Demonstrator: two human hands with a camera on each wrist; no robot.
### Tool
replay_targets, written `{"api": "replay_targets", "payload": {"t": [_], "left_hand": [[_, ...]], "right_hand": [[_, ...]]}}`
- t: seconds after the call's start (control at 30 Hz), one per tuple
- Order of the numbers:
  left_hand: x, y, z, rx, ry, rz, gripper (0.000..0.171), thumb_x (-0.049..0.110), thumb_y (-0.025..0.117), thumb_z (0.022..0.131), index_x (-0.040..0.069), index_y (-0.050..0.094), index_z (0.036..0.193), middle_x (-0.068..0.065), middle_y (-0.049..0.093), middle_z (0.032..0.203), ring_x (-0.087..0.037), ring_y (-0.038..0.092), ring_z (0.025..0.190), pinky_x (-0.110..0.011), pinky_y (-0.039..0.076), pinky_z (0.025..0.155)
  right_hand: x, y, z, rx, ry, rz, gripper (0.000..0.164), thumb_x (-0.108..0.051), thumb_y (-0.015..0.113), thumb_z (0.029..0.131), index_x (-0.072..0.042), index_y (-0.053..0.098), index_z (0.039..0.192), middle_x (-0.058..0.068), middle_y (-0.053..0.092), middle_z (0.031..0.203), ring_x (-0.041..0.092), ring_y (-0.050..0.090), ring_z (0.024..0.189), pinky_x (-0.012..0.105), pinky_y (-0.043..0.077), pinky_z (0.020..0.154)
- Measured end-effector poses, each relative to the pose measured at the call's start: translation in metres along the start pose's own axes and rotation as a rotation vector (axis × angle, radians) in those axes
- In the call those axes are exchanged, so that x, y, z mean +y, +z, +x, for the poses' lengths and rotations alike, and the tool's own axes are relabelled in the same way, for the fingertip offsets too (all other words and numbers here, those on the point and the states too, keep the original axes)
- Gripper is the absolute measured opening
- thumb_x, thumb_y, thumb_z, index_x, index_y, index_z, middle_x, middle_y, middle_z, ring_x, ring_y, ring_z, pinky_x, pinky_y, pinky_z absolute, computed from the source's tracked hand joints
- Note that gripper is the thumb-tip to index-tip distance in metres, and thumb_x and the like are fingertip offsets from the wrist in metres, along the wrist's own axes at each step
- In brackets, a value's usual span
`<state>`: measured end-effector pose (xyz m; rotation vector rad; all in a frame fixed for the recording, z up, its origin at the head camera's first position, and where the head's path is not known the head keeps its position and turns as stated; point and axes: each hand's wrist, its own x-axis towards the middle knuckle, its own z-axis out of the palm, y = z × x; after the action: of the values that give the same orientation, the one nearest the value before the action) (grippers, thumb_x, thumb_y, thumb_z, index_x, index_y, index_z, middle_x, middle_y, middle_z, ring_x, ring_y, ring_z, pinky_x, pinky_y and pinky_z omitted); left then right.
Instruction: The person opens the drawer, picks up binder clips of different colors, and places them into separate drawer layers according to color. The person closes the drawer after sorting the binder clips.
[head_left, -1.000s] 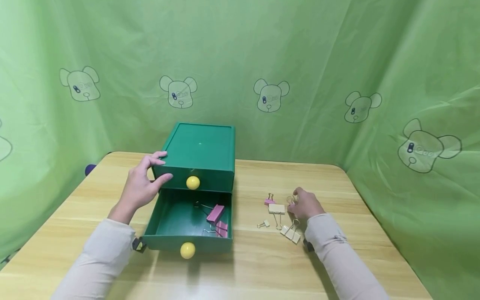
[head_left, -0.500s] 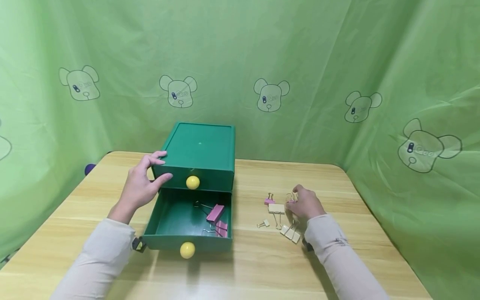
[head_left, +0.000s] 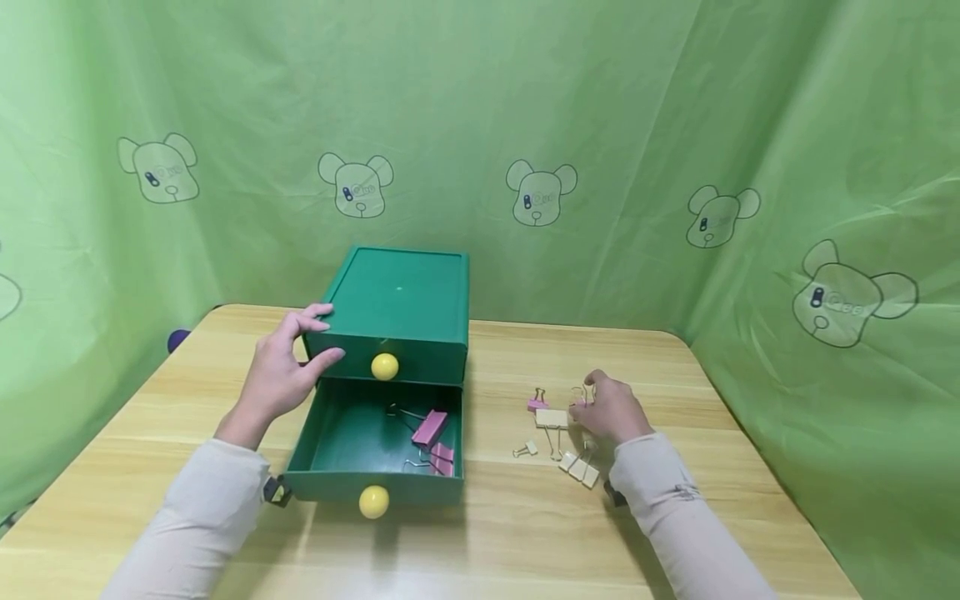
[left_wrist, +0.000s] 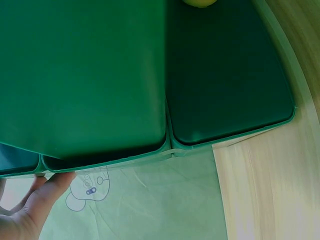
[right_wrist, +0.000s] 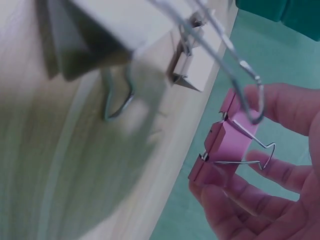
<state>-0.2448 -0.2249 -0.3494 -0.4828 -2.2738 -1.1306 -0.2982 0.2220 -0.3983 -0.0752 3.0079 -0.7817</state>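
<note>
My left hand (head_left: 281, 371) grips the front left corner of the green drawer cabinet (head_left: 397, 292), thumb on the front and fingers along the top edge. In the left wrist view, fingers (left_wrist: 50, 192) touch the cabinet's rim. The lower drawer (head_left: 412, 490) is pulled out, with pink binder clips (head_left: 430, 427) at its right side. On the right of the table, my right hand (head_left: 615, 410) holds a pink binder clip (right_wrist: 227, 145) between thumb and fingers; the right wrist view shows its wire handles toward the palm. The head view mostly hides this clip.
Near my right hand lie a large cream binder clip (head_left: 551, 418), a small cream clip (head_left: 531, 448), a few cream clips (head_left: 577, 468) in a row and a small pink clip (head_left: 537, 404). The upper drawer, with its yellow knob (head_left: 385, 367), is closed. Green curtain (head_left: 480, 100) surrounds the table.
My right hand has shifted very slightly left and its fingers have closed in on the pink clip. My left hand, the cabinet and the drawer stay put.
</note>
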Motion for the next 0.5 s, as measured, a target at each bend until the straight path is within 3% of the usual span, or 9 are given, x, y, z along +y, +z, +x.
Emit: {"api": "replay_targets", "payload": {"t": [0.1,0.33,0.5], "left_hand": [[0.000,0.000,-0.001,-0.001,-0.002,-0.001,0.033,0.005,0.073,0.086,-0.001,0.052,0.111,-0.016,0.054,0.137,-0.039,0.041,0.132,-0.060,0.031,0.105],[-0.002,0.000,-0.003,0.003,-0.002,0.005,0.033,0.005,0.073,0.086,-0.001,0.052,0.110,-0.016,0.055,0.136,-0.040,0.042,0.131,-0.060,0.032,0.105],[-0.002,0.000,0.001,0.014,0.013,0.006,0.033,0.005,0.073,0.086,-0.001,0.052,0.110,-0.015,0.055,0.136,-0.039,0.043,0.131,-0.060,0.032,0.105]], "right_hand": [[-0.004,-0.001,-0.002,0.001,-0.019,0.002,0.061,-0.017,0.073,0.084,0.005,0.044,0.134,0.013,0.065,0.088,0.022,0.062,0.073,0.043,0.054,0.072],[-0.014,0.000,-0.006,0.031,-0.073,-0.001,0.060,-0.018,0.074,0.084,0.005,0.046,0.132,0.024,0.062,0.106,0.025,0.062,0.081,0.047,0.052,0.078],[-0.023,-0.005,-0.006,0.071,-0.112,-0.015,0.060,-0.019,0.075,0.083,0.004,0.047,0.131,0.024,0.062,0.107,0.024,0.060,0.076,0.046,0.052,0.075]]}}
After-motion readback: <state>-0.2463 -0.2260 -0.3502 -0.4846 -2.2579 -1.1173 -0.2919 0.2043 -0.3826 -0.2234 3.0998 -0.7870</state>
